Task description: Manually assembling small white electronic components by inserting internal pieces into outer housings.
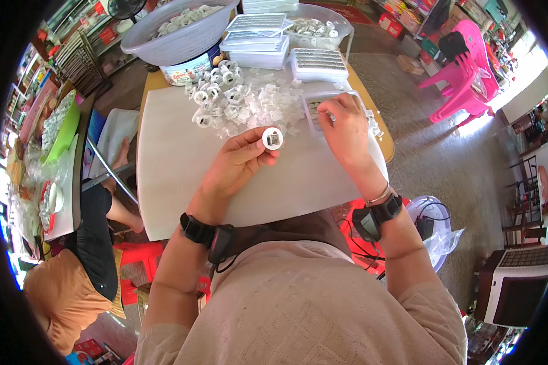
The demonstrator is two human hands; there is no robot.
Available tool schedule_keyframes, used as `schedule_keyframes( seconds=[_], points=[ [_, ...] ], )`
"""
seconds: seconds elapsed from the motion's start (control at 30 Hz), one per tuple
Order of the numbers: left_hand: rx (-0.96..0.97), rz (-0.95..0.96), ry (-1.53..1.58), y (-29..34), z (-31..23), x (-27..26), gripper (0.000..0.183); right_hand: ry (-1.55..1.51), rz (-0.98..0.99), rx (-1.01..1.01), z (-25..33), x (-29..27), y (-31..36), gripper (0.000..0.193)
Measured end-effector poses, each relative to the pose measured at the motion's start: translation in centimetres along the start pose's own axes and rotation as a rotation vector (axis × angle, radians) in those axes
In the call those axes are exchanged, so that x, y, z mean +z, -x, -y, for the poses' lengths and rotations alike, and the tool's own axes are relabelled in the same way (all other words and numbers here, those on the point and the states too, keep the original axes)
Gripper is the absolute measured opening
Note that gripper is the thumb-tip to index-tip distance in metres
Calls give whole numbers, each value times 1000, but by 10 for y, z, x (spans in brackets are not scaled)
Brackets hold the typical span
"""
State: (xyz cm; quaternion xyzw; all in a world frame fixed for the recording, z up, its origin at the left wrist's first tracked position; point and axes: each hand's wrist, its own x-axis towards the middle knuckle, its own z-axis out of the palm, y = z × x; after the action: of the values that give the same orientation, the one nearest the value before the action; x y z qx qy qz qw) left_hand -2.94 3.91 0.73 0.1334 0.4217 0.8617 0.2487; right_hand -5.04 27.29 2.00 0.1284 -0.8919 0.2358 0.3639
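Observation:
My left hand (pixel 240 157) is closed round a small round white plastic part (pixel 273 139), its face turned up with a grey metal-looking insert in the middle. My right hand (pixel 345 131) hangs over a shallow clear plastic tray (pixel 313 125) with its fingers bent and pinched together. Whatever they may hold is hidden. Beyond my left hand lies a heap of small translucent white pieces (pixel 268 100). Left of that heap, white ring-shaped parts (pixel 206 100) are piled up.
At the table's (pixel 182 176) back stand a grey basin (pixel 175 42) of white parts, stacked lidded boxes (pixel 259 48), filled trays (pixel 318 64) and a clear tub (pixel 329 39). Another person (pixel 73 286) sits at left beside a second table. A pink chair (pixel 469 67) stands far right.

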Motion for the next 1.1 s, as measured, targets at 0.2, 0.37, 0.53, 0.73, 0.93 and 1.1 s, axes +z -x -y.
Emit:
schedule_keyframes(
  seconds=[0.2,0.37,0.53,0.73,0.93,1.1],
  points=[
    [-12,60,39,-2,1,-3,32,-401,27,104,48,-16,7,10],
    [-10,93,51,-1,5,-7,33,-483,96,41,68,-11,16,10],
    [-7,79,21,-3,6,-6,34,-611,147,96,67,-6,18,11],
    [-8,78,3,-1,5,-4,35,-479,79,35,69,-9,17,11],
    [-2,89,-3,-2,5,-4,35,-499,138,15,67,-6,16,9],
    [2,90,-64,-2,6,-4,37,-610,268,118,61,-9,13,8]
  ],
)
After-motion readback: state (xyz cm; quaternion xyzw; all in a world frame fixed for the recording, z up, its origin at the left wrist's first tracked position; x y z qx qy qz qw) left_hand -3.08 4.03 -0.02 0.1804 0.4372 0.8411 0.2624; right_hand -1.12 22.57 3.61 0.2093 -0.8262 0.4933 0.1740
